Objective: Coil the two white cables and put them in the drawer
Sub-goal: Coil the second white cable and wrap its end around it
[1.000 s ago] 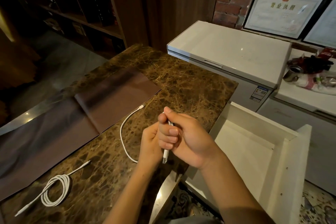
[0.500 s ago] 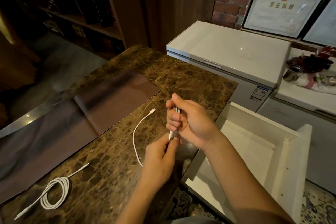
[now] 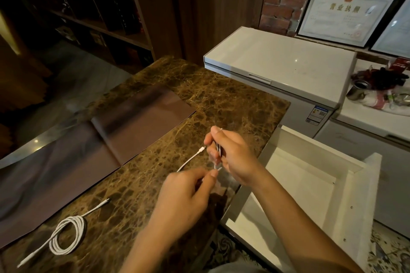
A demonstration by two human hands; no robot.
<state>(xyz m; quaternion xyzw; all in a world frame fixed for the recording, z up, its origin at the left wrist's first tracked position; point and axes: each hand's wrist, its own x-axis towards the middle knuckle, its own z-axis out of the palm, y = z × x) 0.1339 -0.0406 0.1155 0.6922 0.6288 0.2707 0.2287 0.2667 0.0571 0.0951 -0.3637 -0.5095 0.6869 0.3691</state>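
A marbled counter (image 3: 221, 99) stood beside an open white drawer (image 3: 372, 184), with 1 coiled cable (image 3: 68, 235) lying at the counter's near left. My right hand (image 3: 235, 157) clamped loops of the 2nd cable (image 3: 190, 158) while my left hand (image 3: 186, 197) pinched the strand just below, its short tail trailing on the counter. I judged this the last coiling; next, wind in that tail, then carry both cables to the drawer.

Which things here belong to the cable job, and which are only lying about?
For the job:
held cable, pinched by left hand and right hand
coiled cable on the counter
open drawer

Lying about:
mat
freezer
certificate
cup
shelves
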